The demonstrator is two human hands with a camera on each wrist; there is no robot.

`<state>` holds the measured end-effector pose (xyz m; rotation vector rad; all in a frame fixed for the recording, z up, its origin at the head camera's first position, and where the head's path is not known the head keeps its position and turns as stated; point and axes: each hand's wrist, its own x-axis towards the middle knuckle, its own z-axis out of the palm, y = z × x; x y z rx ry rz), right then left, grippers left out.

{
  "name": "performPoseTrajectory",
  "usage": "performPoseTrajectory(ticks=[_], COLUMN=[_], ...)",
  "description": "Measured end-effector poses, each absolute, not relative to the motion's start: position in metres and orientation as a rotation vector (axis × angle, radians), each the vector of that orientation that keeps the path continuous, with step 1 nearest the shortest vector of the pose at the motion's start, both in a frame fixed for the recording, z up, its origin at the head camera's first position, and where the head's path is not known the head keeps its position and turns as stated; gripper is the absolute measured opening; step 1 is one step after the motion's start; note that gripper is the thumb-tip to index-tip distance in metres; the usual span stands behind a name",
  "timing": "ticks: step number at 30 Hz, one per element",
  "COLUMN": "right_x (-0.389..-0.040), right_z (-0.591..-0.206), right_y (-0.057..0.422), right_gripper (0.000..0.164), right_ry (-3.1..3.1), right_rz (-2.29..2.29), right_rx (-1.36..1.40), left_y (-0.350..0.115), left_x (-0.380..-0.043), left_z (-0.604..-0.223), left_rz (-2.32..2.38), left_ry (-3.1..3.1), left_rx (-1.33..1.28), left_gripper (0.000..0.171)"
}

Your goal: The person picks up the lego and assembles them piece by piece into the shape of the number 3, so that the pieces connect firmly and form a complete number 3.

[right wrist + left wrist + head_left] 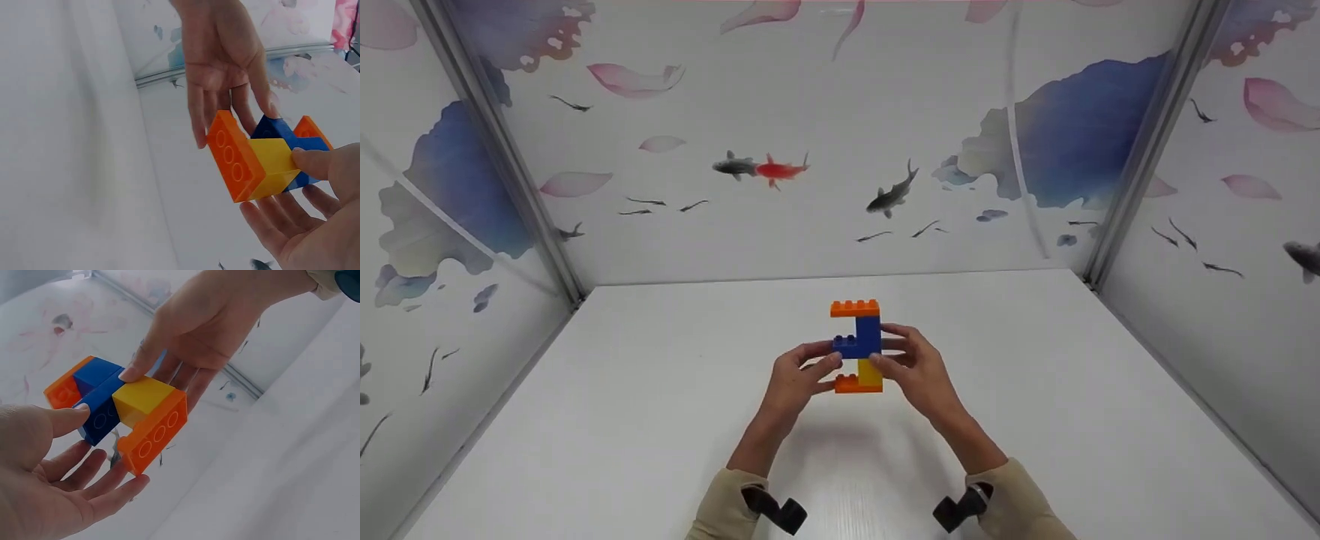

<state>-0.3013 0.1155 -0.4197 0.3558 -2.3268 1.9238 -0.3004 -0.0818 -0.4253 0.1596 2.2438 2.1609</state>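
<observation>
Both hands hold a small stack of toy building blocks (868, 337) above the white table. An orange plate (855, 309) tops it, blue blocks (870, 346) form the middle, and a yellow block (870, 373) sits on a lower orange plate (160, 433). Thumb and fingers of my left hand (799, 379) pinch the blue block's projecting left end, with lower fingertips by the bottom orange plate. On the other side my right hand (919, 371) grips the stack, its thumb near the blue and yellow joint, as the right wrist view also shows.
The white tabletop (660, 420) spreads beneath the hands. White panels painted with fish and petals (810, 97) enclose the back and both sides, joined by metal corner posts (510, 150). Black wrist straps (776, 510) sit over the beige sleeves (727, 506).
</observation>
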Motion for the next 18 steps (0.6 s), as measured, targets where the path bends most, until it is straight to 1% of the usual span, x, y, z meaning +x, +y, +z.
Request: performPoseTrajectory(ticks=[6, 8, 13, 18], right_x=[-0.306, -0.307, -0.311, -0.314], right_z=[-0.422, -0.425, -0.431, -0.436], right_y=[0.116, 0.116, 0.119, 0.121], right_gripper=[0.05, 0.05, 0.05, 0.049], right_ry=[-2.348, -2.357, -2.365, -2.365], right_rz=[1.943, 1.947, 1.963, 1.969], right_rx=[0.266, 0.245, 0.205, 0.165], left_y=[-0.072, -0.069, -0.065, -0.062], left_x=[-0.301, -0.3, -0.297, -0.295], left_z=[-0.432, -0.434, -0.441, -0.447], left_rz=[2.168, 2.164, 2.05, 1.895], left_ry=[2.365, 2.397, 2.486, 2.561], left_rx=[0.158, 0.181, 0.302, 0.339], left_gripper=[0.046, 0.047, 0.062, 0.076])
